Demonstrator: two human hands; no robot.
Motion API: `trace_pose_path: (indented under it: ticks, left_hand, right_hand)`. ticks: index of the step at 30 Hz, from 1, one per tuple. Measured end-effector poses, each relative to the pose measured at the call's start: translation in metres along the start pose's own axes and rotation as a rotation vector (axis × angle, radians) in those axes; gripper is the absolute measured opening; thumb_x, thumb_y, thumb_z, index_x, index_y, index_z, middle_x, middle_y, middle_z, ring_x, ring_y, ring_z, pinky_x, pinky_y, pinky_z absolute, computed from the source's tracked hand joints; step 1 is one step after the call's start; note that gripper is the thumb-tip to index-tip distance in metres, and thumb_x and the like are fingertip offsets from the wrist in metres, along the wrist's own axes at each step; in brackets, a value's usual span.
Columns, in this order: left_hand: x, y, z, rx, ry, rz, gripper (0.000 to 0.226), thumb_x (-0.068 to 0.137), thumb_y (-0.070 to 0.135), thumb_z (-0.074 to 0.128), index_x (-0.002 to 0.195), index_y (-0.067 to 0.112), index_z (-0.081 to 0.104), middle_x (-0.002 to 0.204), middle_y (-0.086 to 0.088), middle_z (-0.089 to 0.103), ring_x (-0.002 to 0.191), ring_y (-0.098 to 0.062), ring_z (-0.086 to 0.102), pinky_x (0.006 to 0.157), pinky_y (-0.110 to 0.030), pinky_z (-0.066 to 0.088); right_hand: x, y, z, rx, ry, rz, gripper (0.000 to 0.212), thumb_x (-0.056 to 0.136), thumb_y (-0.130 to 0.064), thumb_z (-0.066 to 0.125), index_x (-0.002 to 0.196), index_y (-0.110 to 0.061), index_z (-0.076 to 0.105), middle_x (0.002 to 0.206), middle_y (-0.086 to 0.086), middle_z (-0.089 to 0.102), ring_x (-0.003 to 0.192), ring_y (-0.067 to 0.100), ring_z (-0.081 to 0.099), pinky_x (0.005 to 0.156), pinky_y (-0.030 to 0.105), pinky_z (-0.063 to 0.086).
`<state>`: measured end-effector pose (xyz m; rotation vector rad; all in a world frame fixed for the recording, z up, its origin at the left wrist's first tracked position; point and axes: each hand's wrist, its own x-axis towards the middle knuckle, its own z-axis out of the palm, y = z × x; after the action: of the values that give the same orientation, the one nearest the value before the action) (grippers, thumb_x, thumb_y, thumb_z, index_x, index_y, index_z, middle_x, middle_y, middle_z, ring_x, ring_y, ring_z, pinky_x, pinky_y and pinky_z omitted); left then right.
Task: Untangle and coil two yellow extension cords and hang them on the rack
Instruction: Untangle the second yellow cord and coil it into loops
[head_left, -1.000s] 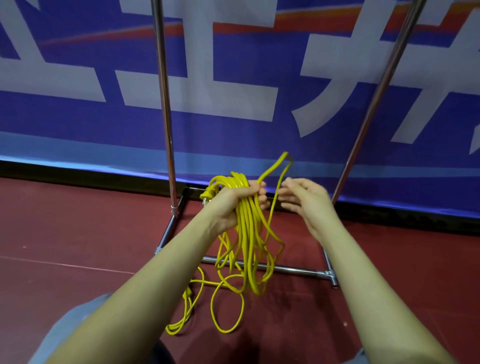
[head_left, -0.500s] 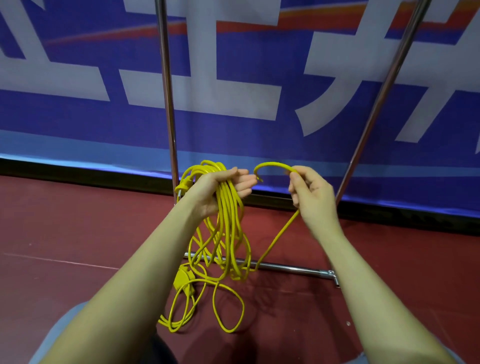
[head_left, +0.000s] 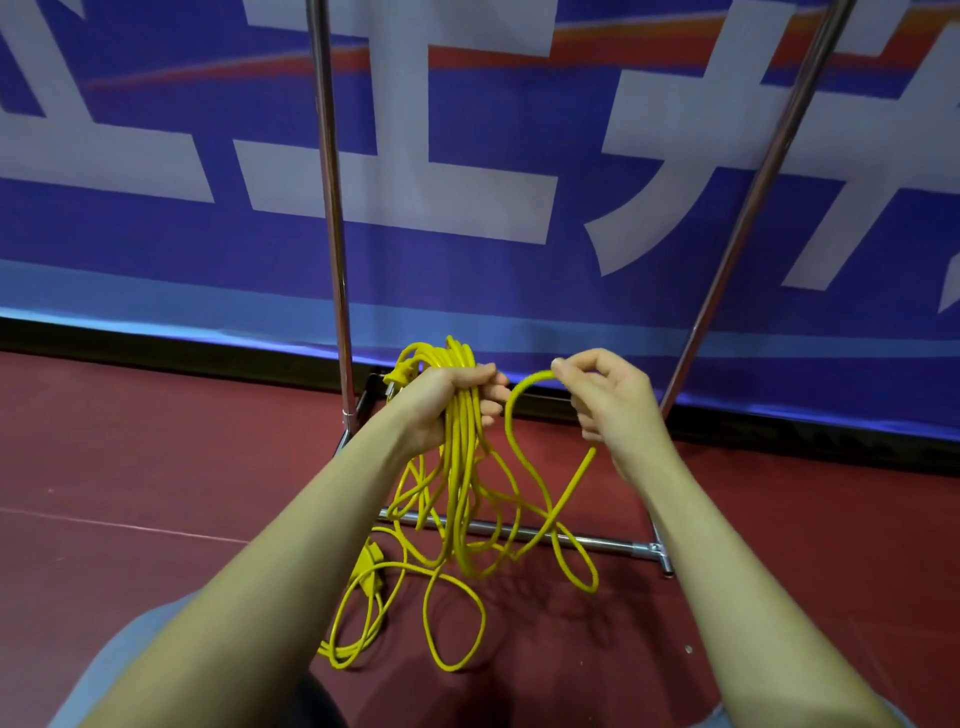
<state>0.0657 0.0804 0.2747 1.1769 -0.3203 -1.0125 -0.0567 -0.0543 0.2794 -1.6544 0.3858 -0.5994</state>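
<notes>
My left hand (head_left: 441, 402) is closed around a bundle of yellow extension cord (head_left: 460, 467), gripping several loops at their top. The loops hang down in front of the rack's base bar, and loose strands with a yellow plug block (head_left: 370, 569) trail onto the red floor. My right hand (head_left: 610, 400) pinches a single arched strand of the same yellow cord (head_left: 524, 384) between thumb and fingers, just right of the bundle. The metal rack (head_left: 332, 208) stands behind, with only its two uprights and base bars in view. I cannot tell one cord from the other.
A blue banner with large white characters (head_left: 467, 182) runs along the wall behind the rack. The rack's right upright (head_left: 753, 208) leans inward, and its base bar (head_left: 597, 543) crosses the red floor (head_left: 156, 467). My knees show at the bottom edge.
My left hand with the bundle has shifted left and slightly up. My right hand has moved from open beside the bundle to pinching one strand, drawing it out to the right as an arch.
</notes>
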Motion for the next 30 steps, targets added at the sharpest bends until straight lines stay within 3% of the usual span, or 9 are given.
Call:
trace_pose_path:
  ticks: [6, 9, 13, 16, 18, 20, 23, 26, 30]
  left_hand:
    - [0.005, 0.003, -0.008, -0.177, 0.019, 0.14, 0.023, 0.099, 0.015, 0.039, 0.083, 0.007, 0.053, 0.049, 0.003, 0.048, 0.035, -0.006, 0.037, 0.041, -0.016, 0.037]
    - [0.0, 0.006, -0.006, -0.196, -0.022, 0.163, 0.024, 0.1, 0.017, 0.038, 0.082, 0.008, 0.053, 0.048, 0.004, 0.046, 0.035, -0.005, 0.038, 0.042, -0.016, 0.039]
    - [-0.004, 0.008, 0.002, -0.258, -0.065, 0.206, 0.026, 0.101, 0.017, 0.035, 0.083, 0.008, 0.052, 0.051, 0.004, 0.05, 0.039, -0.005, 0.045, 0.046, -0.018, 0.044]
    - [-0.007, 0.011, 0.002, -0.287, -0.079, 0.222, 0.027, 0.101, 0.018, 0.034, 0.083, 0.008, 0.051, 0.05, 0.003, 0.05, 0.039, -0.005, 0.046, 0.048, -0.017, 0.047]
    - [-0.007, 0.011, 0.001, -0.28, -0.077, 0.224, 0.026, 0.101, 0.018, 0.035, 0.083, 0.008, 0.051, 0.05, 0.003, 0.05, 0.039, -0.006, 0.046, 0.05, -0.019, 0.049]
    - [-0.006, 0.01, 0.0, -0.271, -0.075, 0.212, 0.025, 0.101, 0.018, 0.037, 0.083, 0.007, 0.052, 0.05, 0.003, 0.049, 0.039, -0.006, 0.045, 0.05, -0.02, 0.05]
    - [-0.004, 0.009, -0.001, -0.28, -0.077, 0.197, 0.025, 0.1, 0.017, 0.038, 0.083, 0.007, 0.053, 0.049, 0.003, 0.047, 0.036, -0.005, 0.04, 0.047, -0.019, 0.046]
    - [-0.003, 0.011, -0.002, -0.313, -0.076, 0.184, 0.027, 0.1, 0.018, 0.037, 0.081, 0.007, 0.052, 0.047, 0.004, 0.044, 0.033, -0.004, 0.034, 0.042, -0.017, 0.041]
    - [0.0, 0.01, -0.004, -0.381, -0.04, 0.2, 0.027, 0.101, 0.018, 0.037, 0.081, 0.007, 0.052, 0.045, 0.005, 0.041, 0.03, -0.003, 0.031, 0.037, -0.015, 0.036]
  right_hand:
    - [0.004, 0.018, -0.005, -0.262, -0.045, 0.088, 0.024, 0.086, -0.01, 0.065, 0.064, -0.014, 0.058, 0.05, 0.002, 0.047, 0.046, 0.014, 0.042, 0.043, 0.021, 0.034]
    - [0.002, 0.023, 0.0, -0.301, -0.172, 0.075, 0.004, 0.086, -0.011, 0.067, 0.082, -0.014, 0.066, 0.053, -0.001, 0.042, 0.05, 0.01, 0.041, 0.049, 0.02, 0.035]
    - [-0.001, 0.023, 0.014, -0.383, -0.389, 0.054, 0.033, 0.084, -0.012, 0.069, 0.117, -0.01, 0.065, 0.083, -0.001, 0.056, 0.078, 0.005, 0.052, 0.069, 0.012, 0.039]
    - [0.002, 0.025, 0.021, -0.564, -0.35, -0.038, 0.015, 0.081, -0.017, 0.072, 0.094, -0.009, 0.071, 0.087, 0.002, 0.048, 0.084, 0.014, 0.049, 0.073, 0.019, 0.035]
    - [0.004, 0.027, 0.021, -0.618, -0.287, -0.05, 0.004, 0.082, -0.021, 0.071, 0.079, -0.02, 0.068, 0.083, -0.003, 0.044, 0.086, 0.015, 0.049, 0.081, 0.024, 0.036]
    - [0.004, 0.029, 0.019, -0.685, -0.225, -0.032, 0.018, 0.082, -0.026, 0.069, 0.071, -0.036, 0.059, 0.09, -0.009, 0.05, 0.096, 0.013, 0.051, 0.09, 0.036, 0.035]
    - [0.003, 0.033, 0.016, -0.779, -0.151, -0.008, 0.022, 0.085, -0.035, 0.065, 0.066, -0.033, 0.054, 0.075, -0.011, 0.056, 0.086, 0.009, 0.051, 0.083, 0.033, 0.029]
    - [0.004, 0.04, 0.01, -0.605, -0.131, 0.019, 0.026, 0.082, -0.035, 0.07, 0.06, -0.026, 0.059, 0.054, -0.009, 0.049, 0.064, 0.008, 0.045, 0.071, 0.031, 0.037]
    - [0.0, 0.041, 0.002, -0.439, -0.174, 0.099, 0.033, 0.083, -0.033, 0.07, 0.056, -0.014, 0.065, 0.044, 0.0, 0.04, 0.044, 0.01, 0.038, 0.048, 0.021, 0.031]
